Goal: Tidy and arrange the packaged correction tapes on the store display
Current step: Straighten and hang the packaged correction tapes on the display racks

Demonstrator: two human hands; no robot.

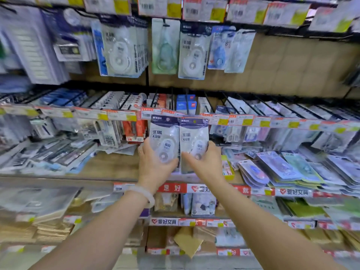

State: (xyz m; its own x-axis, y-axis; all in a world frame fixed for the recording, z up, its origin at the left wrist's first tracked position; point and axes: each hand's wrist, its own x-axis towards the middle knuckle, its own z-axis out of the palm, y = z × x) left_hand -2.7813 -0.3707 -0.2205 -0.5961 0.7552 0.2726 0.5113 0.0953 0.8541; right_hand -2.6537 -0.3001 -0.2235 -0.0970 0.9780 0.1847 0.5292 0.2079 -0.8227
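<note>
Left hand (153, 164) grips one white-and-navy carded correction tape pack (164, 139); right hand (204, 162) grips its twin pack (193, 141). Held upright, edges touching, before the middle shelf (109, 166), probably for squaring before hanging.

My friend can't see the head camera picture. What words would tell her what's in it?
A person's left hand and right hand each hold a white-and-navy packaged correction tape, the left pack and right pack upright, side by side before crowded stationery shelves. More tape packs hang on hooks above.
</note>
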